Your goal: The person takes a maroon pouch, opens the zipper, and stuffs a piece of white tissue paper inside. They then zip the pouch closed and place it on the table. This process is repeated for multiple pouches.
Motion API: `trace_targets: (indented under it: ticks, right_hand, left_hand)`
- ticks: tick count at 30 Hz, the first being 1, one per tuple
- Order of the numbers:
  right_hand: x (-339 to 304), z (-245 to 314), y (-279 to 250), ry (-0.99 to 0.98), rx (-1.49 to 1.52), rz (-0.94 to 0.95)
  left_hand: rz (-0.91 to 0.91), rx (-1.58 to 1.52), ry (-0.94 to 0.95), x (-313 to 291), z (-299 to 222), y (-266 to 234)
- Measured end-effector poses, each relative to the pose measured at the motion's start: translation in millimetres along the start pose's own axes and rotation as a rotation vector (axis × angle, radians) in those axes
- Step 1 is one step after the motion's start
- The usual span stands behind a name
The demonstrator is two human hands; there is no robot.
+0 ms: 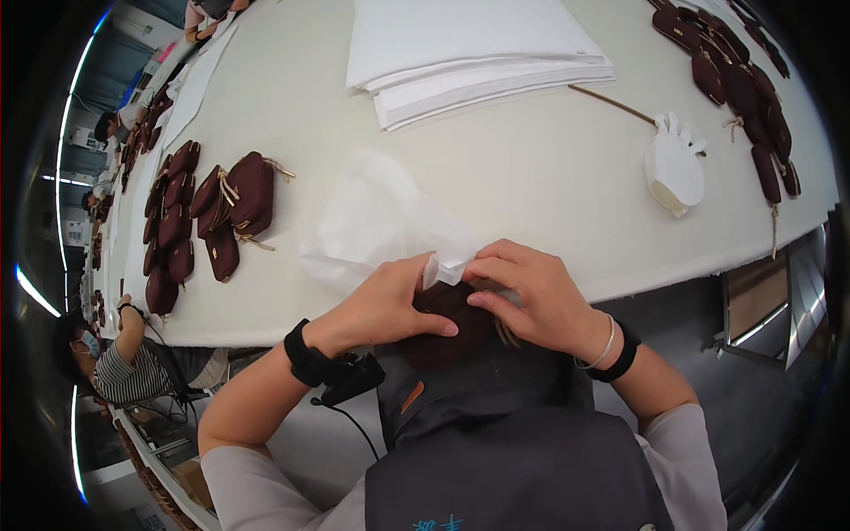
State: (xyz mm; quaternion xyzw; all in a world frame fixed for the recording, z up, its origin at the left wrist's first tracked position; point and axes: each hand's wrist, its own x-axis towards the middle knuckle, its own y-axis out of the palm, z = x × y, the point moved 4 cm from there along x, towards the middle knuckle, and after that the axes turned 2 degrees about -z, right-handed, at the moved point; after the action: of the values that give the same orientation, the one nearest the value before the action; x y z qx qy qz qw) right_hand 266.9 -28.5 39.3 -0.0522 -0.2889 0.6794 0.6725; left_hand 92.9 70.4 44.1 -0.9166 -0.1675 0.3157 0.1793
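At the table's near edge, a dark maroon pouch [462, 310] is held against my lap. My left hand [379, 301] is closed around the pouch's left side, its thumb lying across the front. Thin white tissue paper [367, 217] spreads over the table beyond the pouch, and its crumpled end reaches the pouch's top between my hands. With fingers pinched, my right hand [538, 288] grips the tissue paper at the upper right of the pouch. Under that hand a tan cord partly shows. The pouch's opening is mostly hidden by my fingers.
Several maroon pouches [177, 221] are grouped on the table at left, and another pile [744, 88] lies at far right. A stack of white sheets [469, 62] sits at the back. A white hand-shaped object [675, 173] with a stick lies at right. Co-workers sit along the left.
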Motion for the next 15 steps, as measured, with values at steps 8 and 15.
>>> trace_targets:
  ticks: [8,15]
  right_hand:
    - [-17.5,5.7,18.2,-0.070,0.004,-0.063]
    - [-30.1,15.4,12.9,0.021,0.164,0.183]
  left_hand:
    - [0.172,-0.478,-0.129,-23.9,5.6,22.1]
    - [0.286,-0.989,-0.403,-42.5,11.0,46.1]
